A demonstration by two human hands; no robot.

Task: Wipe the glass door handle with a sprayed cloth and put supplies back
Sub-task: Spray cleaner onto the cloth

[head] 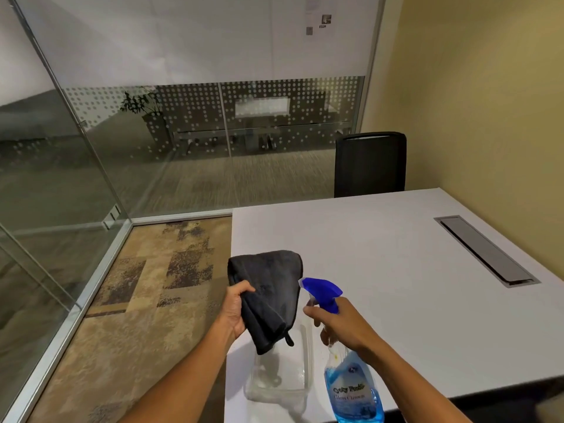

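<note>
My left hand [236,309] grips a dark grey folded cloth [271,288] and holds it up above the table's near left corner. My right hand [338,323] is wrapped around the neck of a spray bottle [352,389] of blue glass cleaner, with a finger on the trigger. The bottle's blue nozzle [320,290] points left at the cloth, a few centimetres from it. The glass door handle is not in view.
A clear plastic container [279,389] sits on the white table [396,254] below the cloth. A metal cable hatch [485,250] lies at the table's right. A black chair [370,163] stands behind the table. Glass walls [76,178] run along the left and the back. Patterned carpet [146,285] covers the floor at the left.
</note>
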